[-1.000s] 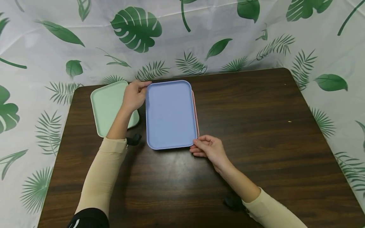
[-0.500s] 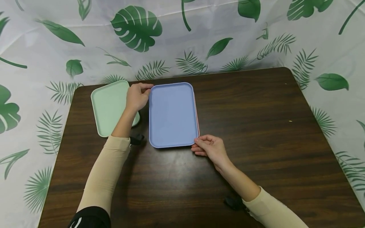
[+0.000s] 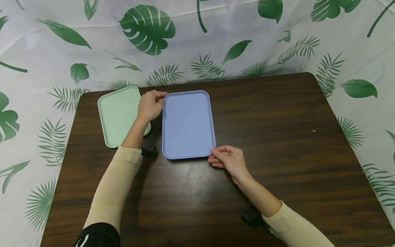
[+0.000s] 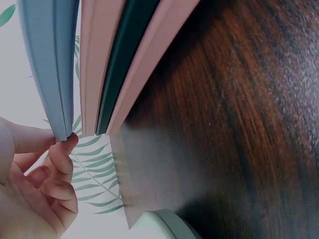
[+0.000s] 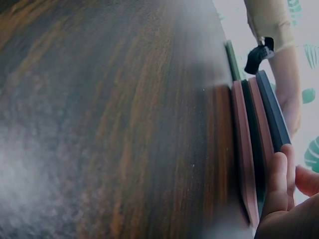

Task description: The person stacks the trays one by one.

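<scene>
The blue tray (image 3: pixel 187 124) sits on top of a stack near the far edge of the table (image 3: pixel 277 144), just right of the green tray (image 3: pixel 118 115), which lies apart from it. My left hand (image 3: pixel 150 104) has its fingers curled on the stack's far left corner, fingertips (image 4: pixel 64 149) against the blue rim; my right hand (image 3: pixel 229 160) pinches the near right corner, fingers (image 5: pixel 276 184) laid along the edges. The wrist views show pink trays (image 4: pixel 102 64) and a dark one (image 4: pixel 124 55) beneath the blue one; from the head view only a thin pink sliver shows along the right side, so alignment looks nearly complete. To finish squaring well, I judge that both corners should be pressed inward together, diagonally, with light even force, keeping the stack flat on the table. Pushing one corner alone would likely skew the lower trays. I should also keep my left wrist off the green tray.
</scene>
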`<state>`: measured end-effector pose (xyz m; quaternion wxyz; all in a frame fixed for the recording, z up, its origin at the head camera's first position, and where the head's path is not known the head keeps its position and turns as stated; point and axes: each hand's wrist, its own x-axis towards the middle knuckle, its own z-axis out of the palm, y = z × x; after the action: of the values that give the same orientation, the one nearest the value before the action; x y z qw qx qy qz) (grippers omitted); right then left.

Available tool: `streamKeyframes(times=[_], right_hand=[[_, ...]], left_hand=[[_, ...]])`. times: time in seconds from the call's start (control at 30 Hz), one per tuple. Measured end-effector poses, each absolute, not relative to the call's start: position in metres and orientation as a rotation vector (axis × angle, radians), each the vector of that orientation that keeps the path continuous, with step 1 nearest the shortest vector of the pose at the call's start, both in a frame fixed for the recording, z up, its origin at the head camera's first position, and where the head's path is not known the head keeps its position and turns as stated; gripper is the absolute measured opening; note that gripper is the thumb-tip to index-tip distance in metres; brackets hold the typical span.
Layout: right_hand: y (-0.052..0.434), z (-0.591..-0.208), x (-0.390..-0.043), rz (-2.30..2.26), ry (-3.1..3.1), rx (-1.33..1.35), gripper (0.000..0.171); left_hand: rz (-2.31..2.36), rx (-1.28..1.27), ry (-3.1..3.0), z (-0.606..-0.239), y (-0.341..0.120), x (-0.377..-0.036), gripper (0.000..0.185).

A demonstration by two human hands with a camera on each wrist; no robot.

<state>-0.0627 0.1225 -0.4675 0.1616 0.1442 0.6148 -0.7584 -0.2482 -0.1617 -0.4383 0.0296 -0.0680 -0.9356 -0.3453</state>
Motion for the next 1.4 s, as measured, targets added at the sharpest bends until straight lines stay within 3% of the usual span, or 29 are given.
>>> streamKeyframes(times=[1.4], right_hand=[[0.1256, -0.4764, -0.0685, -2.171, 1.724, 0.439, 0.024]], left_hand=[[-0.930, -0.260, -2.903, -0.4482, -0.1621, -0.2444, 0.033]])
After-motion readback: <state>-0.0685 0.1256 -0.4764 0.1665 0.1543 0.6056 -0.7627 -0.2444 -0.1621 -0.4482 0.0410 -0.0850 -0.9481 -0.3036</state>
